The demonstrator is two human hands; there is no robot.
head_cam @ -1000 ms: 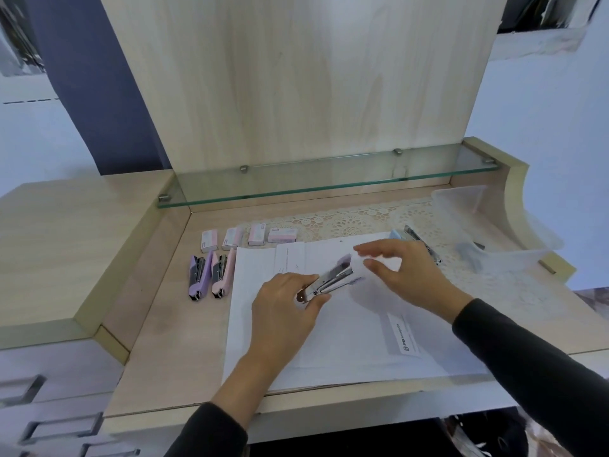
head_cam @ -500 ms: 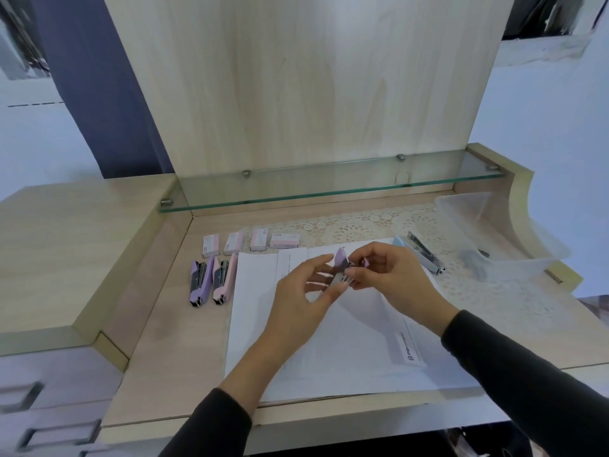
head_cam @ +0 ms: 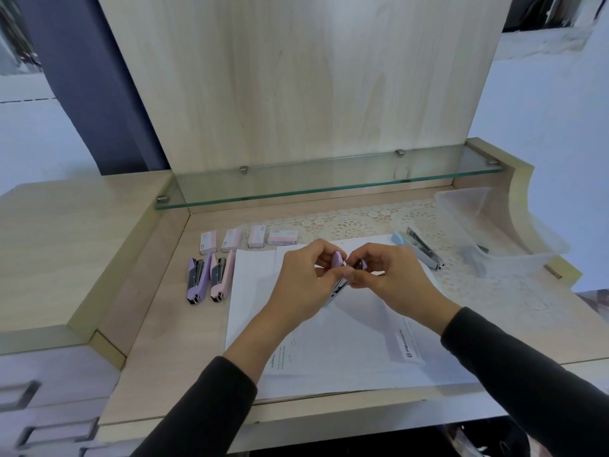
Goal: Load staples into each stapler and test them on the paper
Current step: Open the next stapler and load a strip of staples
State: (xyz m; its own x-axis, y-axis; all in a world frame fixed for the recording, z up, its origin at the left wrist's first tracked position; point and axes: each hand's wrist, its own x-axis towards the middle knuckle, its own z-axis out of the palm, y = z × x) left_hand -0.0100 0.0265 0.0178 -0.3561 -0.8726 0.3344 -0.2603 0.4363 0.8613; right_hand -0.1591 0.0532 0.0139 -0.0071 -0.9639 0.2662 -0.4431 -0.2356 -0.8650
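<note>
A lilac stapler (head_cam: 338,260) is held above the white paper (head_cam: 346,338), gripped by both my left hand (head_cam: 301,282) and my right hand (head_cam: 392,278). Its metal magazine pokes down between my fingers; most of its body is hidden. On the desk to the left lie a purple stapler (head_cam: 197,279) and a pink stapler (head_cam: 222,276), side by side. A blue stapler (head_cam: 417,247) lies hinged wide apart at the paper's far right corner. Several small pink staple boxes (head_cam: 248,238) stand in a row behind the paper.
A clear plastic tub (head_cam: 494,222) sits at the right on a lace mat (head_cam: 356,222). A glass shelf (head_cam: 329,183) runs across the back. A raised wooden ledge (head_cam: 66,245) borders the left, with drawers (head_cam: 49,407) below.
Both hands lifted the lilac stapler off the paper and brought it together between the fingertips. My right hand, first hovering beside it, now grips it too.
</note>
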